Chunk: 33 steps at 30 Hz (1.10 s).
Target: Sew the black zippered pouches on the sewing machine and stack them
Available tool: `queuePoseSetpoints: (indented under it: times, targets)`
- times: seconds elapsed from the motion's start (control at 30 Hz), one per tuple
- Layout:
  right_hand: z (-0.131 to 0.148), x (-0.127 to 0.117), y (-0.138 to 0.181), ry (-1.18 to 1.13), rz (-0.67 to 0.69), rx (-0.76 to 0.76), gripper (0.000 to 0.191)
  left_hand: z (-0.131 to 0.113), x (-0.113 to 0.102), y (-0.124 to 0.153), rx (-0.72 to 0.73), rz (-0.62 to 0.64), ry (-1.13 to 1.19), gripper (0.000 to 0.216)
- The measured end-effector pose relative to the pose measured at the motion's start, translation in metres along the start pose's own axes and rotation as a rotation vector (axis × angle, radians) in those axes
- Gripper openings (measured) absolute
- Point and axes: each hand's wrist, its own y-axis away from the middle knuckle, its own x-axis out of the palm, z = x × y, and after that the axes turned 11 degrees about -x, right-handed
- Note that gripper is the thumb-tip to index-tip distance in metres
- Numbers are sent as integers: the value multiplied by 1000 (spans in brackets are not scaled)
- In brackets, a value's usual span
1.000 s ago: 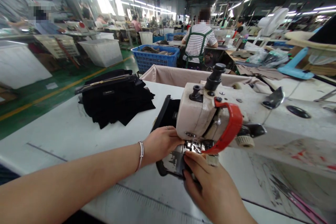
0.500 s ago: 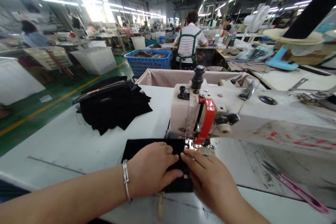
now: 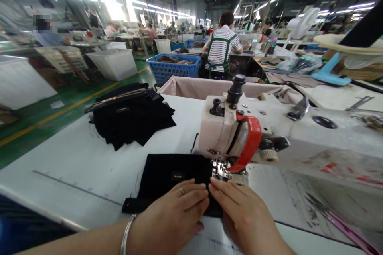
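A black fabric piece [image 3: 161,167] with a small label lies on the sewing machine's bed, its right edge by the presser foot [image 3: 220,170]. A narrow black strip [image 3: 131,205] sticks out at its lower left. My left hand [image 3: 176,211], with a ring and bracelet, rests on the fabric's lower part, fingers stretched out and thumb low. Close to the foot, my right hand [image 3: 242,207] lies flat with its fingertips on the fabric's right edge. The fabric under both hands is hidden. The sewing machine [image 3: 221,127] carries a red guard [image 3: 249,141].
A stack of black fabric pieces [image 3: 134,117] lies on the table's left. Pink-handled scissors [image 3: 344,223] are at the right. Behind the machine is a cloth-lined bin [image 3: 191,87]. A blue basket [image 3: 175,69] stands beyond, near a person in a striped shirt [image 3: 222,48].
My left hand has moved down toward me on the fabric, uncovering its label. The strip at the lower left now shows. My right hand stays by the foot; the view has shifted slightly.
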Motion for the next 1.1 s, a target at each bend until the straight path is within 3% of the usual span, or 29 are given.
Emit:
queuePoseSetpoints:
  times: [0.2, 0.37, 0.53, 0.67, 0.77, 0.87, 1.0, 1.1]
  targets:
    - [-5, 3, 1, 11, 36, 35, 46, 22, 2, -15, 4, 15, 116, 29]
    - [-7, 7, 3, 19, 177, 128, 48, 41, 6, -31, 18, 74, 150, 31]
    - [-7, 9, 0, 16, 249, 258, 54, 54, 11, -44, 48, 46, 158, 26]
    - [-5, 8, -2, -15, 224, 267, 57, 64, 19, -46, 92, -47, 149, 25]
    - [-6, 4, -2, 0, 118, 294, 41, 73, 17, -46, 77, -116, 171, 26]
    - [-10, -1, -3, 76, 51, 356, 22, 82, 11, -46, 83, -108, 229, 22]
    - [-20, -8, -6, 185, 100, 354, 9, 84, 8, -45, 112, -104, 318, 18]
    - [-25, -9, -8, 201, 129, 378, 10, 82, 10, -45, 116, -124, 344, 16]
